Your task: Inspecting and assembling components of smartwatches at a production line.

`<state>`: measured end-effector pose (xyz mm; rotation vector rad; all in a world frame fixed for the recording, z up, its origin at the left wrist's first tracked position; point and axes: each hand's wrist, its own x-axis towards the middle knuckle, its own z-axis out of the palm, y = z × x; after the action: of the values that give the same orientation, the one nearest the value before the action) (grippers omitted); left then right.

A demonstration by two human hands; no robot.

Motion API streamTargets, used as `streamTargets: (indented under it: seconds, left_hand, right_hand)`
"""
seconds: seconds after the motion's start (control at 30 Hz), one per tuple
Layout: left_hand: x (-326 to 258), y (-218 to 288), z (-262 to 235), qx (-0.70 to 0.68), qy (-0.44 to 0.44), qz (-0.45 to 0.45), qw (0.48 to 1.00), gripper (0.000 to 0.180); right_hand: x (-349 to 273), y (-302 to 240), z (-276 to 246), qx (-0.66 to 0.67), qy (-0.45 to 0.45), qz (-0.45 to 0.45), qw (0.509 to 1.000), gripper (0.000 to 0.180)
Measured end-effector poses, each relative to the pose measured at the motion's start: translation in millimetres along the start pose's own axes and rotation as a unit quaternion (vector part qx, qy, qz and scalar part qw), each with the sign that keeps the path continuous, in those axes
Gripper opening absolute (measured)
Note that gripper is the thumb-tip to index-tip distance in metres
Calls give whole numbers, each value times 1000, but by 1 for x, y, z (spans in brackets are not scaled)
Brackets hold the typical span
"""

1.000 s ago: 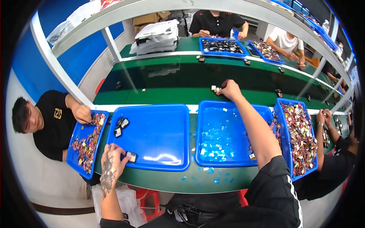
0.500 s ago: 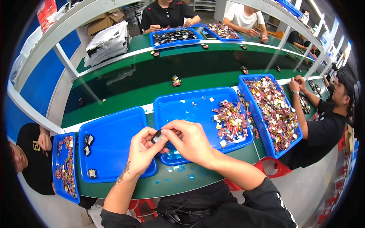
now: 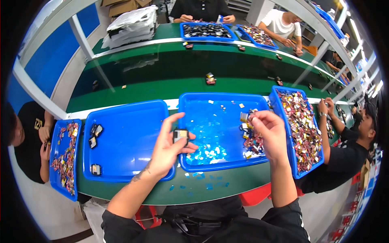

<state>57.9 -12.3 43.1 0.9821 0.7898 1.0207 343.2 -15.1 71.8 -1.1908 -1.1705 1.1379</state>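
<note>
My left hand (image 3: 164, 148) holds a small black case (image 3: 180, 135) with a pale, silvery face between thumb and palm, its other fingers spread. It is over the gap between two blue trays. My right hand (image 3: 270, 131) is above a pile of small parts (image 3: 254, 142) at the right end of the middle blue tray (image 3: 219, 165). Its thumb and fingers pinch a small reddish part with a silvery piece (image 3: 244, 117) beside the fingertips. In the left blue tray (image 3: 125, 133) lie a few black cases (image 3: 95, 169).
Bits of blue film (image 3: 198, 176) lie on the green table's near edge. A full parts tray (image 3: 298, 133) stands at the right, a narrower one (image 3: 65, 156) at the far left. Another case (image 3: 210, 79) rests on the green belt. Co-workers sit on both sides and opposite.
My right hand has left the black case and moved right to the parts pile. My left hand keeps the case, fingers now more spread. The whole view has shifted.
</note>
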Motion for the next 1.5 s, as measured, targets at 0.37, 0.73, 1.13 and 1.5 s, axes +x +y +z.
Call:
streamTargets:
  seconds: [0.37, 0.73, 1.13, 1.5]
  left_hand:
    - [-18, -3, 15, 443, 89, 346, 822, 34]
    - [-15, -6, 10, 340, -26, 301, 891, 14]
    - [-14, -8, -6, 331, -67, 178, 924, 16]
    - [-15, -23, 6, 316, -57, 217, 922, 17]
  right_hand:
    - [-35, 18, 88, 317, -49, 169, 932, 21]
    - [-41, 20, 104, 222, -52, 221, 948, 22]
    - [-25, -15, 92, -221, -204, -71, 951, 11]
    - [-39, 2, 92, -196, -146, -32, 969, 8]
